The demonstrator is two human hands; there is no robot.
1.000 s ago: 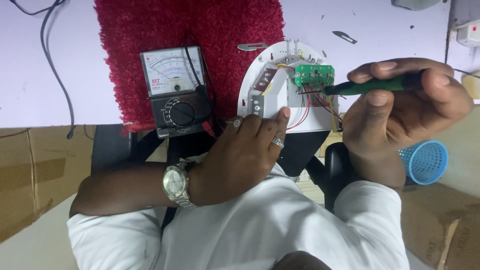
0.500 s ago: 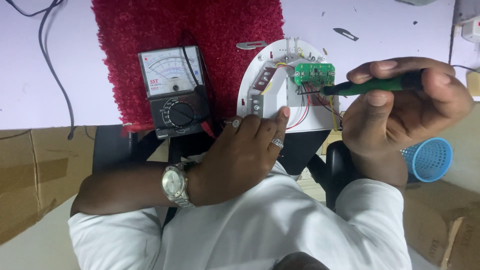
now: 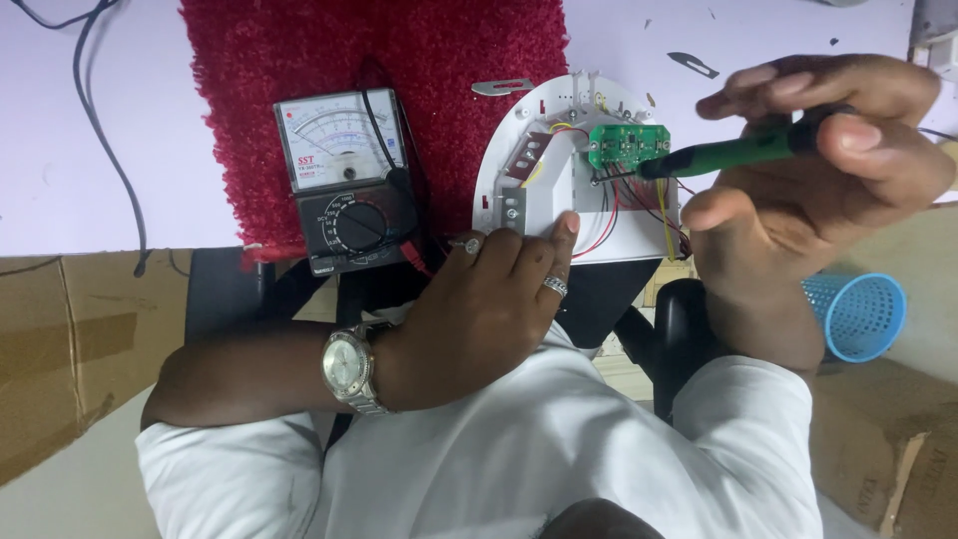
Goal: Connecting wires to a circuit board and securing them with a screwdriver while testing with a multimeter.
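A pale lilac table (image 3: 90, 150) was seen, on which a red shaggy mat (image 3: 399, 70), black cables (image 3: 95, 100), a small blade (image 3: 694, 63) and a white round housing (image 3: 559, 170) were laid.

White meter dial face (image 3: 339, 140) on red mat, brown cardboard boxes (image 3: 60, 349) at both lower corners

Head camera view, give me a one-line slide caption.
Right hand holds green soldering iron at green circuit board; left hand steadies white housing.
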